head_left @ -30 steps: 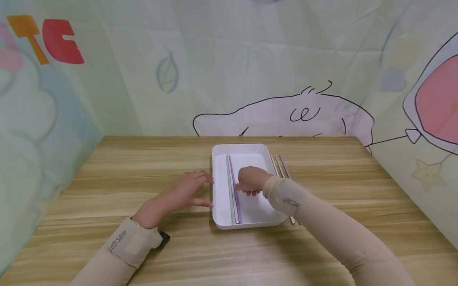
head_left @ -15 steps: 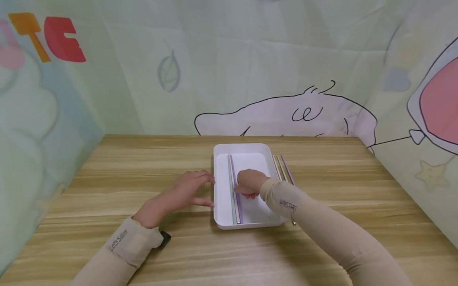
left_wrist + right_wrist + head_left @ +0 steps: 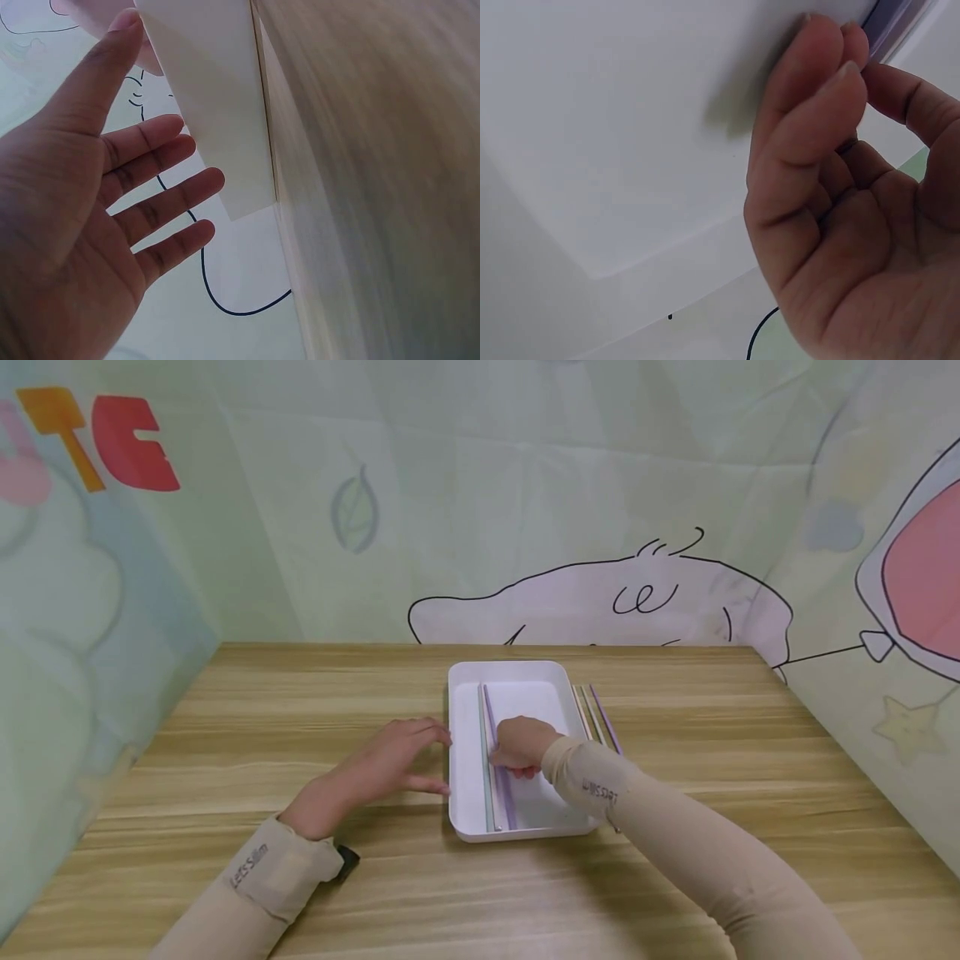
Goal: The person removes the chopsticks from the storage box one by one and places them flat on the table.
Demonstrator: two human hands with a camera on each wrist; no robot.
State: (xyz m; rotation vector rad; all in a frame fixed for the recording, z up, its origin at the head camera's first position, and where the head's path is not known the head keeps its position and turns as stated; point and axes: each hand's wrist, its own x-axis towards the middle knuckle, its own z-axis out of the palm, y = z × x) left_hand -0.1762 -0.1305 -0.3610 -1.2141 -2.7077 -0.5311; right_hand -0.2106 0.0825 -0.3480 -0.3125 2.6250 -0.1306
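Observation:
A white tray (image 3: pixel 465 768) stands on the table with several slim pastel chopsticks lengthwise along its left side. My right hand (image 3: pixel 525 743) is inside the tray and pinches a purple chopstick (image 3: pixel 508 797) between thumb and fingertips. That chopstick's near end slants away from the pale green chopstick (image 3: pixel 483 735) and the shiny one beside it. In the right wrist view, the purple chopstick (image 3: pixel 892 26) passes behind the fingertips. My left hand (image 3: pixel 393 760) has its fingers spread, with thumb and fingertips at the tray's left wall; the left wrist view shows its bare palm.
Close along the tray's right side lie more chopsticks, a purple one (image 3: pixel 606 718) outermost; my right forearm covers their near ends. Printed cloth walls (image 3: pixel 525 485) rise behind and on both sides of the wooden table (image 3: pixel 300 693).
The purple chopstick's near end has swung right, away from its neighbours, with the right hand now pinching it. My left hand keeps its place at the tray wall.

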